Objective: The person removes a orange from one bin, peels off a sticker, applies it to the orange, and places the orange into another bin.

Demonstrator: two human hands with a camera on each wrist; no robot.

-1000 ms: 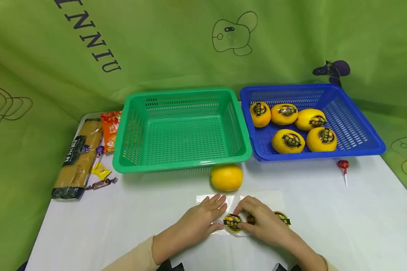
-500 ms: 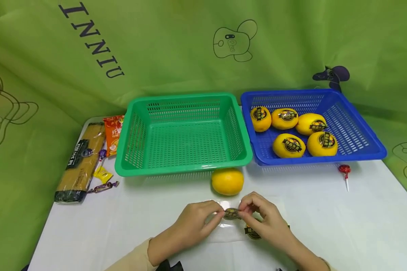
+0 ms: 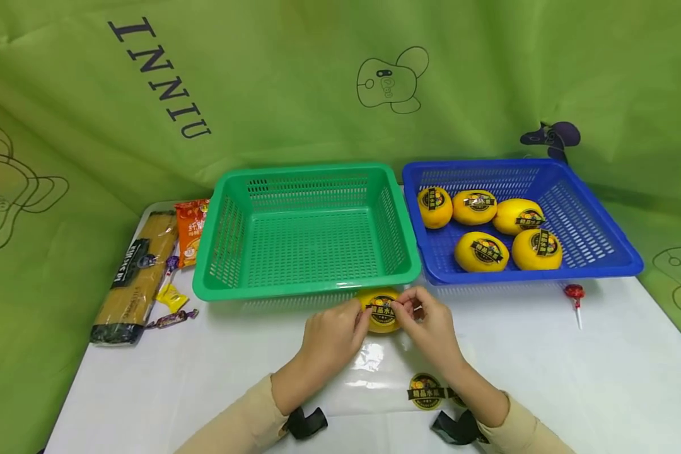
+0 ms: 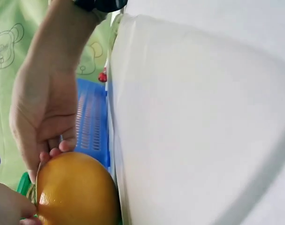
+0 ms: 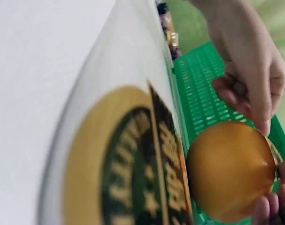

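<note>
A yellow lemon rests on the white table, close against the front of the green basket. Over its top lies a round black-and-gold fruit sticker with a banner across it. My left hand pinches the sticker's left end between thumb and forefinger. From the other side, my right hand pinches the right end. In the left wrist view, the right hand's lower fingers touch the lemon. Nearer me lies a clear backing sheet, with another sticker on it and one partly hidden by the right forearm.
A blue basket at the back right holds several stickered lemons. On the left lie a spaghetti pack, an orange snack bag and several wrapped sweets. A red lollipop lies on the right.
The right hand was peeling a sticker off the sheet; both hands then stretched it between them. They have moved forward with it from the sheet onto the lemon.
</note>
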